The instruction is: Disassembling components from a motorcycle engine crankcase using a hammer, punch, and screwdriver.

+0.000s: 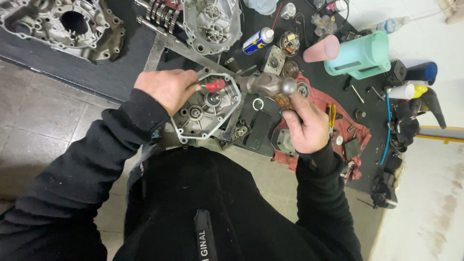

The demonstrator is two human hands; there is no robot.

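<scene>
here, left hand (166, 89) grips red-handled tool (214, 85); right hand (303, 126) clutches hammer (270, 85) over engine cover (205, 108).

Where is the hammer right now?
In the head view, the hammer is just right of centre, gripped by the right hand. Its metal head is raised beside the grey engine cover, where the left hand holds a red-handled tool.

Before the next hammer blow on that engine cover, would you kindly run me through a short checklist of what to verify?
1. Left hand grips the red-handled tool: ok.
2. Tool tip seated on the engine cover: cannot tell, the hand hides it.
3. Right hand grips the hammer firmly: ok.
4. Hammer head raised clear of the tool: ok.
5. Cover supported on the metal frame: cannot tell.
</scene>
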